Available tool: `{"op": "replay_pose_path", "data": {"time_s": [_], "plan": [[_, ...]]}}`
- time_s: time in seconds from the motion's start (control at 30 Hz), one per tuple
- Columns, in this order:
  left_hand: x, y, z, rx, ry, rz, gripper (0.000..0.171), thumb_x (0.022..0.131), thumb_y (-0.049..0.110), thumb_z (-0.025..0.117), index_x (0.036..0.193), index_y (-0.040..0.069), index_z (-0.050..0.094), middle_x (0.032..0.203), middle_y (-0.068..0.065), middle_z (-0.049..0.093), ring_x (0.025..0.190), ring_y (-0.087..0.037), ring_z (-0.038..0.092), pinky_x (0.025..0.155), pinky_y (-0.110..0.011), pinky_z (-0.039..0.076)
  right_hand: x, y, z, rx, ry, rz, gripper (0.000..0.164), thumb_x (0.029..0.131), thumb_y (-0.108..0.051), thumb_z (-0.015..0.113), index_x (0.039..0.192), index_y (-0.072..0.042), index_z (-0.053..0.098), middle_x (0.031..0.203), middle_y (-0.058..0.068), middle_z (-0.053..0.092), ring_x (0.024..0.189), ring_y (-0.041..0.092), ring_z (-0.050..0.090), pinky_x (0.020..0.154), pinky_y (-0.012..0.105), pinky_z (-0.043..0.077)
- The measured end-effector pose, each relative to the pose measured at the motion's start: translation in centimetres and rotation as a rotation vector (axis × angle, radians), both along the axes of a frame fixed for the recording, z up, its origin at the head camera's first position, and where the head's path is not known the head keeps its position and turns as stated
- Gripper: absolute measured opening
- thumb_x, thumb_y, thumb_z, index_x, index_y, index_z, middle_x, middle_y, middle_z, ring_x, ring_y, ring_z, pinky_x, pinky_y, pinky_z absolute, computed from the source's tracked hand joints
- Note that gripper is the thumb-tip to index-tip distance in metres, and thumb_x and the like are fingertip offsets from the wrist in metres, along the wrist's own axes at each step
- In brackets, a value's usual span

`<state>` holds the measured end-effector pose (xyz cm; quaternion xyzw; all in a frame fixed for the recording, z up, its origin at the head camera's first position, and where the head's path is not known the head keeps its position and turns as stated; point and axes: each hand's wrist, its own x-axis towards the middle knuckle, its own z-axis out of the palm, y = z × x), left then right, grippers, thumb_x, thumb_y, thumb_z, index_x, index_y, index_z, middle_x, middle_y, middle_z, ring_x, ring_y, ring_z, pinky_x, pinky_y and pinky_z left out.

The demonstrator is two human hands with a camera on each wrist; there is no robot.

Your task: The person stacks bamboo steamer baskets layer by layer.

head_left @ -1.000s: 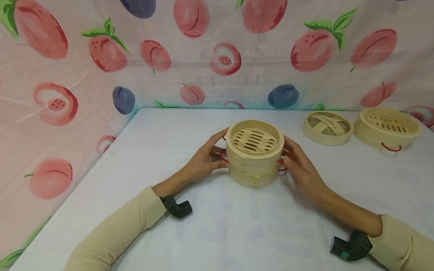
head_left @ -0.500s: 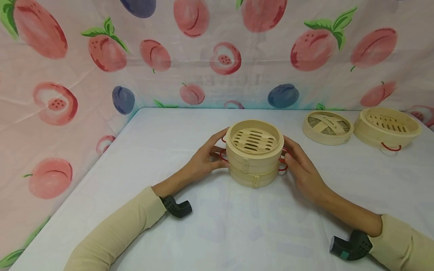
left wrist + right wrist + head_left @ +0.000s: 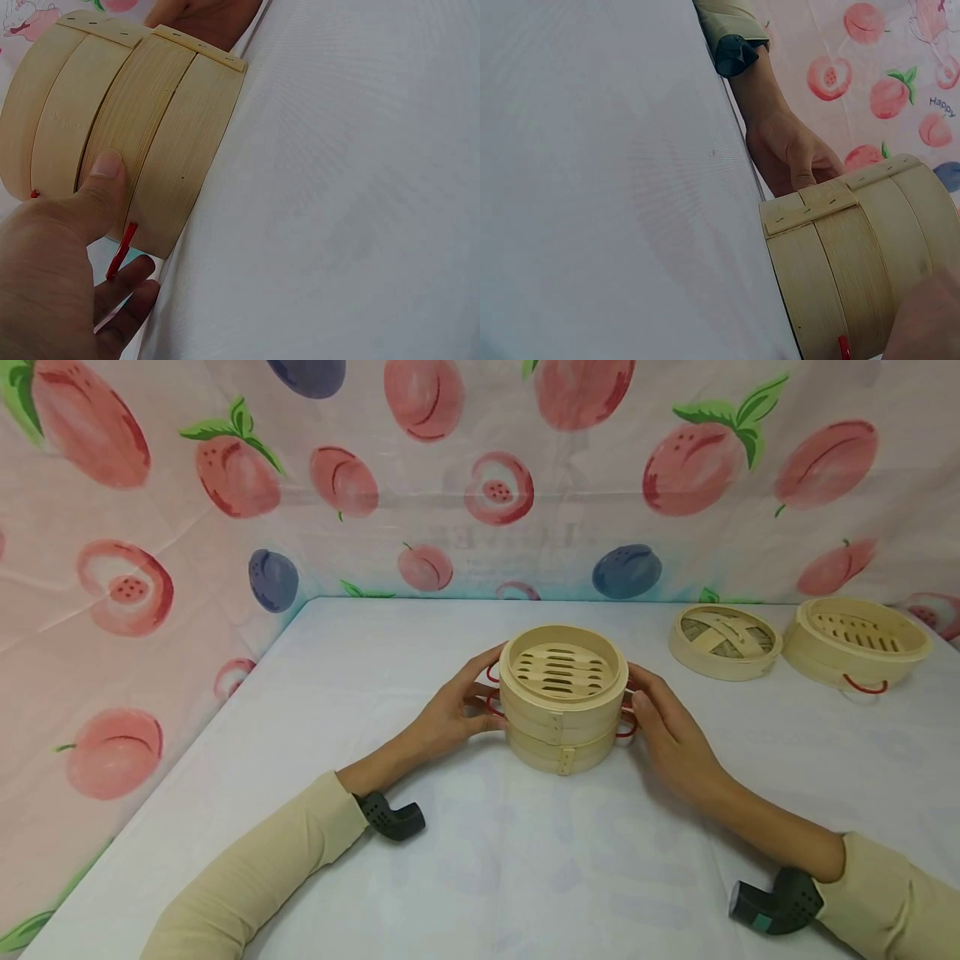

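Two bamboo steamer baskets stand stacked on the table; the upper basket (image 3: 521,717) has a slotted floor, and the lower basket (image 3: 534,754) is beneath it. Red loop handles stick out at their sides. From the left, my left hand (image 3: 453,710) grips the stack, thumb on the lower basket near the seam in the left wrist view; one finger reaches up toward the upper rim. On the other side, my right hand (image 3: 678,747) holds the upper basket, its fingertips partly hidden behind the wall. In the right wrist view that hand (image 3: 928,324) is blurred at the corner.
Toward the back right lie a round woven bamboo lid (image 3: 723,647) and, close beside it, another slotted steamer basket (image 3: 832,658) with a red handle (image 3: 866,687). A white cloth (image 3: 465,877) covers the table. Peach-printed fabric (image 3: 450,485) hangs behind and at the left.
The upper basket has turned on the lower one: its stapled front strip has shifted right, and its left handle sticks out further. My right thumb has shifted slightly. The lower basket has stayed put.
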<state>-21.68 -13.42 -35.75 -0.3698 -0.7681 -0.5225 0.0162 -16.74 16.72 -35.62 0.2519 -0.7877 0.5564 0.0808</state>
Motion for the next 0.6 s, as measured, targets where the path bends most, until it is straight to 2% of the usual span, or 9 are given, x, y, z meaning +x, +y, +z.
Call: {"op": "replay_pose_path", "data": {"time_s": [0.1,0.2,0.23,0.27,0.47,0.6], "plan": [[0.30,0.07,0.33,0.009,-0.001,-0.002,0.090,0.079,-0.001,0.076,0.152,0.018,0.027,0.146,-0.001,0.035,0.103,-0.025,0.061,0.085,-0.041,0.050,-0.01,-0.01,-0.03,0.030,-0.001,-0.035,0.043,0.106,-0.021,0.030,0.147,-0.009,0.033,0.143,0.009,0.043,0.123,0.008,0.046,0.098,0.022,0.040],[0.34,0.09,0.40,0.010,-0.010,0.003,0.090,0.079,-0.002,0.076,0.151,0.018,0.027,0.146,-0.002,0.035,0.103,-0.025,0.061,0.086,-0.042,0.050,-0.01,-0.04,0.06,0.024,-0.010,-0.042,0.042,0.106,-0.022,0.030,0.146,-0.008,0.035,0.142,0.010,0.043,0.124,0.007,0.045,0.098,0.022,0.040],[0.05,0.02,0.04,0.007,-0.007,0.006,0.091,0.079,0.000,0.077,0.151,0.021,0.027,0.145,0.001,0.035,0.103,-0.023,0.061,0.085,-0.040,0.050,0.02,-0.07,0.12,0.015,-0.016,-0.039,0.042,0.106,-0.022,0.030,0.146,-0.007,0.035,0.142,0.010,0.043,0.124,0.007,0.045,0.097,0.022,0.041],[-0.22,-0.05,-0.28,0.002,-0.007,0.009,0.091,0.078,0.001,0.077,0.151,0.024,0.027,0.145,0.003,0.035,0.103,-0.020,0.061,0.085,-0.037,0.050,0.02,-0.10,0.15,-0.006,-0.023,-0.027,0.042,0.107,-0.022,0.030,0.145,-0.006,0.035,0.142,0.012,0.042,0.124,0.007,0.045,0.097,0.022,0.041],[-0.31,-0.11,-0.34,0.006,-0.008,0.000,0.091,0.078,0.002,0.078,0.151,0.024,0.027,0.146,0.004,0.034,0.102,-0.020,0.061,0.085,-0.037,0.050,0.10,-0.27,0.26,-0.147,-0.046,0.060,0.041,0.105,-0.012,0.033,0.143,0.005,0.032,0.140,0.020,0.040,0.121,0.008,0.047,0.095,0.021,0.042],[-0.25,-0.10,-0.26,-0.005,-0.011,0.003,0.091,0.079,0.003,0.077,0.151,0.025,0.027,0.145,0.005,0.034,0.102,-0.019,0.061,0.085,-0.036,0.050,0.10,-0.30,0.21,-0.154,-0.042,0.066,0.040,0.105,-0.009,0.034,0.142,0.006,0.032,0.138,0.018,0.041,0.120,0.008,0.048,0.094,0.020,0.043]]}}
